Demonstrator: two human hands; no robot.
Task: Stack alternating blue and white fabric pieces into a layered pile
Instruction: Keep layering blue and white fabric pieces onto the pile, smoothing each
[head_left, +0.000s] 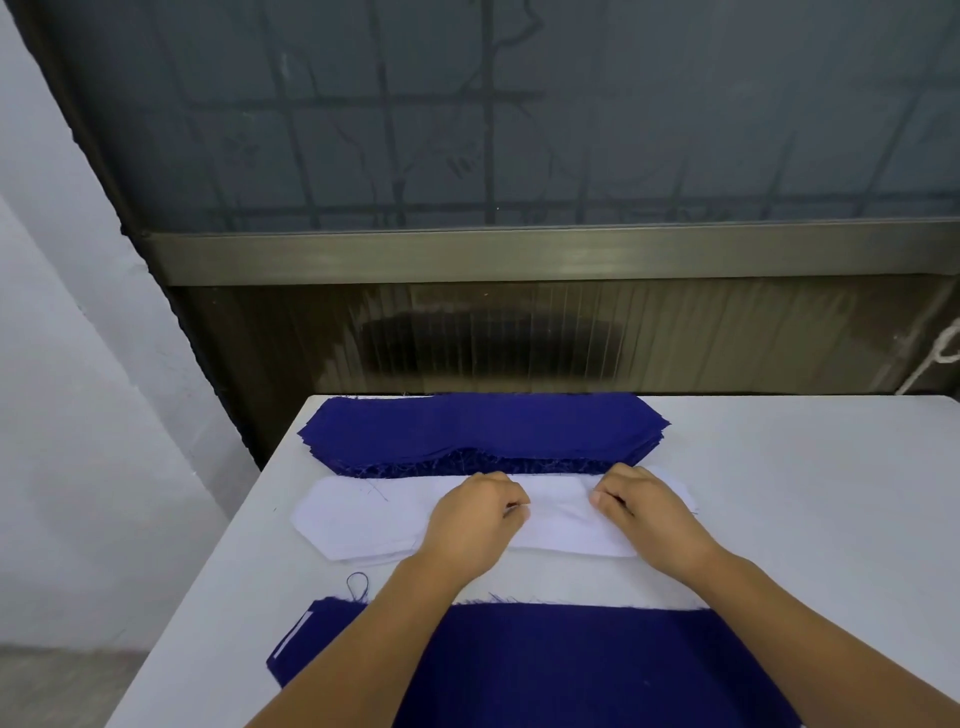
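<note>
A thick stack of dark blue fabric pieces (483, 428) lies at the far edge of the table. In front of it sits a stack of white fabric pieces (363, 519) with angled ends. Both hands are on the middle of the white stack. My left hand (475, 519) has its fingers curled and pinches the top white piece. My right hand (641, 506) does the same a little to the right. A layered pile with a blue piece on top (561, 665) lies nearest me, with a white edge showing along its far side; my forearms cross over it.
The white table (810, 519) has bare surface to the right of the stacks. A loose dark thread (357, 584) lies left of my left forearm. A dark window frame and ribbed panel (519, 332) rise right behind the table; the table's left edge drops to the floor.
</note>
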